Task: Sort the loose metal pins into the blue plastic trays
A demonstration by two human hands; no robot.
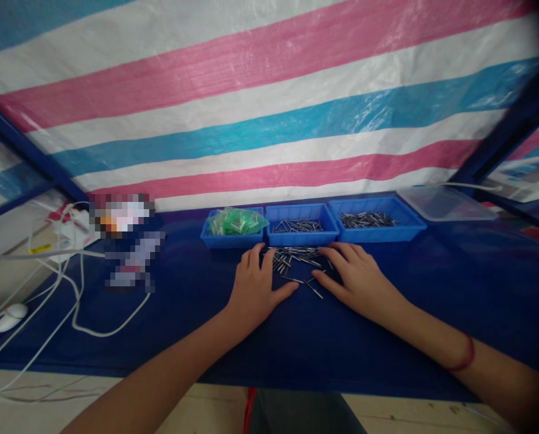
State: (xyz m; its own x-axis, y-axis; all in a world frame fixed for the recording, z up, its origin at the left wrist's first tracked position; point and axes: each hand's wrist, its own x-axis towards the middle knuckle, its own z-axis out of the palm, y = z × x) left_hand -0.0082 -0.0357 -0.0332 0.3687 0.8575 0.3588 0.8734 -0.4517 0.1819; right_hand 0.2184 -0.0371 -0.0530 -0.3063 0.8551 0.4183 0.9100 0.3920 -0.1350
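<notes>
A loose pile of thin metal pins (pixel 292 259), which look like blind rivets, lies on the dark blue tabletop (pixel 269 355). On the pile's left side rests my left hand (pixel 252 286), its fingers spread and its fingertips at the edge of the pins. My right hand (pixel 357 280) lies opposite, fingers apart, with its thumb and index finger close to the pins. Neither hand grips anything that I can see. Right behind the pile, a middle blue bin (pixel 302 239) holds more pins. Another blue bin (pixel 382 232) to its right contains a fuller heap of similar pieces.
A left blue bin (pixel 233 242) holds a clear bag with green contents (pixel 236 222). At the right back lies a clear plastic lid (pixel 445 204). White cables (pixel 82 295) and a power strip (pixel 77 235) crowd the left. A striped sheet (pixel 269 108) hangs behind.
</notes>
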